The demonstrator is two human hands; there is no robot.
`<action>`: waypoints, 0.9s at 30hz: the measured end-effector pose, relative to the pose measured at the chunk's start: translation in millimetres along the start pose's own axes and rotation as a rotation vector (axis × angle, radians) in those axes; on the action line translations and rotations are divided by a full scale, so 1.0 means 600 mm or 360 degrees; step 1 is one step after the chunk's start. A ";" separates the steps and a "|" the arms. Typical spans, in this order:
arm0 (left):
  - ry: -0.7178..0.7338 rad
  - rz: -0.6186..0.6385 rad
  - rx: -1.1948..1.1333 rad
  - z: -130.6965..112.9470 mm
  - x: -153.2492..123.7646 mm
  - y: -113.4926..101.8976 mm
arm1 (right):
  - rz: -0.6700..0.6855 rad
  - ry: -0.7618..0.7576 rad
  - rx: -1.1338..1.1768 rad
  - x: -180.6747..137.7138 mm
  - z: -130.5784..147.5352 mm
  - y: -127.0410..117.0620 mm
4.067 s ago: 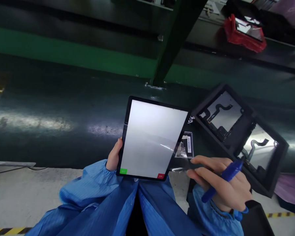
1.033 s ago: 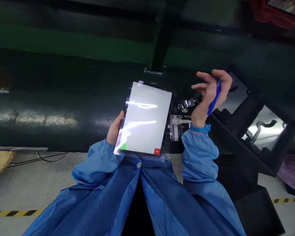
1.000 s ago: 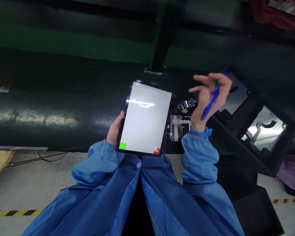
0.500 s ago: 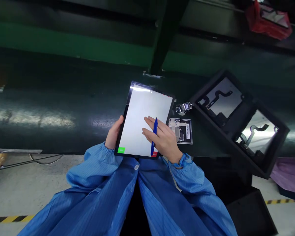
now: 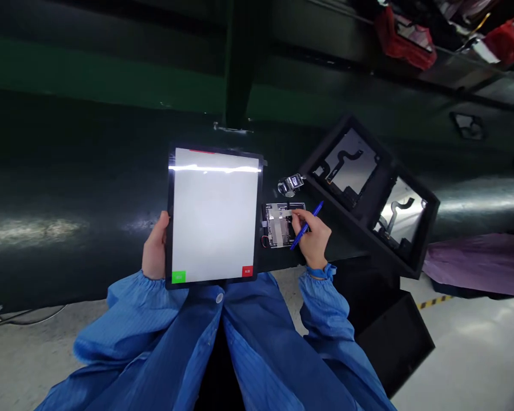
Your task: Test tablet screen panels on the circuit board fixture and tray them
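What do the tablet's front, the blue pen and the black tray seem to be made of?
Tablet front: probably glass, glossy, mirroring a bright streak of light. Pen: likely plastic, evenly blue. Tray: perhaps foam or plastic, matte, showing hardly any shine.

The black-rimmed tablet (image 5: 214, 222) shows white, with a green block (image 5: 179, 277) in its near left corner and a red block (image 5: 247, 271) near right, the pen (image 5: 307, 225) blue, the worktop (image 5: 81, 171) dark green.

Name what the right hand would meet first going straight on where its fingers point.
Probably the taped circuit board, just at the fingertips of the right hand; whether they touch it is unclear.
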State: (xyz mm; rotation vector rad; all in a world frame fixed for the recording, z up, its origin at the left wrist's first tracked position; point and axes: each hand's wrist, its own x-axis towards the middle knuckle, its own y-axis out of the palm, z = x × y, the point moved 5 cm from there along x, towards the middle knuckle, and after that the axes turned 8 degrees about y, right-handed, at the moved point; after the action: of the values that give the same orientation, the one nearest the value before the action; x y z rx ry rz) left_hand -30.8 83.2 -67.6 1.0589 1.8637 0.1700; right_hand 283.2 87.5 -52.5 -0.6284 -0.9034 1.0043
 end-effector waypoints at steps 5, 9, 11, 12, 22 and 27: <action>-0.0044 -0.0028 -0.0017 0.000 0.012 -0.014 | 0.0106 -0.0010 -0.0064 0.004 -0.005 0.013; -0.0088 -0.0034 0.0016 0.002 0.015 -0.020 | 0.0097 -0.0001 -0.0088 0.006 -0.005 0.013; -0.0094 -0.0038 0.0021 0.003 0.016 -0.021 | 0.0092 -0.0014 -0.0108 0.006 -0.006 0.014; -0.0084 -0.0046 0.0018 0.003 0.016 -0.022 | 0.0093 -0.0025 -0.0121 0.007 -0.006 0.015; -0.0117 -0.0105 0.0011 0.004 0.010 -0.012 | 0.0178 -0.0011 -0.0042 0.010 0.017 0.010; -0.0084 -0.0112 -0.0061 0.002 0.003 0.004 | 0.0591 0.0011 0.0129 0.002 0.061 0.028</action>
State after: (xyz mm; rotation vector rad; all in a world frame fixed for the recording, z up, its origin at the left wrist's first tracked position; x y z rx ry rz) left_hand -28.8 85.5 -68.1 0.9617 1.8404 0.1350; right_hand 244.3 97.1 -47.0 -0.7465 -0.7495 1.3625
